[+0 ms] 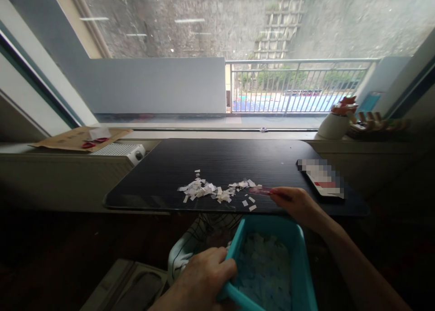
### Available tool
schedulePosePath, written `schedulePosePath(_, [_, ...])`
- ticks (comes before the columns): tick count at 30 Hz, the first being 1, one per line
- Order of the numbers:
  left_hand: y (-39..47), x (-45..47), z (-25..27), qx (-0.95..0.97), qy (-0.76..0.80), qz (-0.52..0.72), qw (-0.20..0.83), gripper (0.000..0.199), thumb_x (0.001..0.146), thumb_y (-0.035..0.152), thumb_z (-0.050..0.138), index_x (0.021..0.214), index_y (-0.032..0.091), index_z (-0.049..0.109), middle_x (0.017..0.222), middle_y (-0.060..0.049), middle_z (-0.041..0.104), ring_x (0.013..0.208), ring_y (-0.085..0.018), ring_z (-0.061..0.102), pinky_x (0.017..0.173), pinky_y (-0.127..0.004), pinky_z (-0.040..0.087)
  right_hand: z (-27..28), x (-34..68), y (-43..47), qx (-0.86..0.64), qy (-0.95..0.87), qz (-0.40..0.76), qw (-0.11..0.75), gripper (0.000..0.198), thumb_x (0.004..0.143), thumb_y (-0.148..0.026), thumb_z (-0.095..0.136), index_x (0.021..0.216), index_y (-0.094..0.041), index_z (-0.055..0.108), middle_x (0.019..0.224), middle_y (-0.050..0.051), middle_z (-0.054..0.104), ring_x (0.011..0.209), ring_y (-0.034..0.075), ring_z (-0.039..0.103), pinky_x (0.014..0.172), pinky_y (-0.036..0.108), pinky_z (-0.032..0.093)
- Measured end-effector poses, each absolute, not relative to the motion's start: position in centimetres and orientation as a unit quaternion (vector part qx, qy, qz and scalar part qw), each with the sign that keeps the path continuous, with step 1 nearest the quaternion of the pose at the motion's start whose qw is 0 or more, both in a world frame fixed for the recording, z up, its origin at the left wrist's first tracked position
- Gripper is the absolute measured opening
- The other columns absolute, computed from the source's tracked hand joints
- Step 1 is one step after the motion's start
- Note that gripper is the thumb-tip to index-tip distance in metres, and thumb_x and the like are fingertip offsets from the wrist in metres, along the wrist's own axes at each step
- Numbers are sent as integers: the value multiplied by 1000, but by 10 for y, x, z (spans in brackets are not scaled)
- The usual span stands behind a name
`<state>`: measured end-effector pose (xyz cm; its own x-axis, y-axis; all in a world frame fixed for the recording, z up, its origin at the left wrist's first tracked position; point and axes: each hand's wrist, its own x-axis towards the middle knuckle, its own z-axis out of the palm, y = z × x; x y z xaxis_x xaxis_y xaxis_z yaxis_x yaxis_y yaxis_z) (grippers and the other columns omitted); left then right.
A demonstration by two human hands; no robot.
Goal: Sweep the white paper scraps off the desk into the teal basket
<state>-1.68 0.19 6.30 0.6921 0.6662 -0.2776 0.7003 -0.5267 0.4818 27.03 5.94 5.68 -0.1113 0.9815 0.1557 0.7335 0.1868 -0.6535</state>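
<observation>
Glass stretches ahead of the left hand (208, 271) and the right hand (295, 204) as a wide window (190, 39), a metal railing (306, 60) showing through it. Nearer, a black table (214, 156) lies ahead of the left hand and reaches under the right hand's fingers. Well off to the far left of both is a white radiator (117, 153). Just right of the left hand sits a blue bin (305, 261); that hand is wrapped round its rim, and pale bits inside are too dim to make out. Beyond and to the right of the right hand, a flat thing (321, 177) with a blurred face rests on the table. The right hand is pinched on a red strip (261, 191), which points leftward from its fingers. White paper scraps (204, 189) lie loosely heaped left of the right hand, by the strip's tip; whether they touch, I cannot tell
</observation>
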Motion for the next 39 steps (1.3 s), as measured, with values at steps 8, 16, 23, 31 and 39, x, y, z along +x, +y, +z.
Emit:
schedulePosePath(8, [-2,-34,53,858,439,33,266,19,68,11,65,75,20,50,85,1,54,82,-18,51,67,-26,33,47,276,32,-569,-727,265,278,39,87,-44,48,87,-14,72,70,2,65,61,13,54,53,21,41])
schedulePosePath(16, [-1,-31,55,845,459,56,268,21,69,12,68,73,20,49,84,2,53,81,-17,51,67,-26,33,57,257,59,-575,-740,180,300,30,86,-35,50,92,-17,74,77,4,70,64,15,59,59,22,43])
schedulePosePath(23, [0,-31,41,858,442,86,246,21,70,14,69,76,20,50,82,2,52,78,-17,50,64,-27,31,46,273,31,-582,-728,210,295,31,87,-38,50,93,-16,72,74,1,69,64,15,59,57,22,42])
schedulePosePath(31, [-1,-35,46,859,444,87,240,19,72,13,66,76,21,49,83,3,53,79,-17,51,66,-26,33,51,264,28,-569,-736,223,292,33,88,-38,49,88,-15,73,73,2,69,63,15,58,56,20,43])
schedulePosePath(39, [2,-35,51,853,454,74,248,19,72,15,66,76,21,49,83,4,53,80,-16,51,66,-26,33,46,264,22,-576,-718,238,310,34,83,-41,54,88,-14,75,68,2,69,59,14,57,52,20,43])
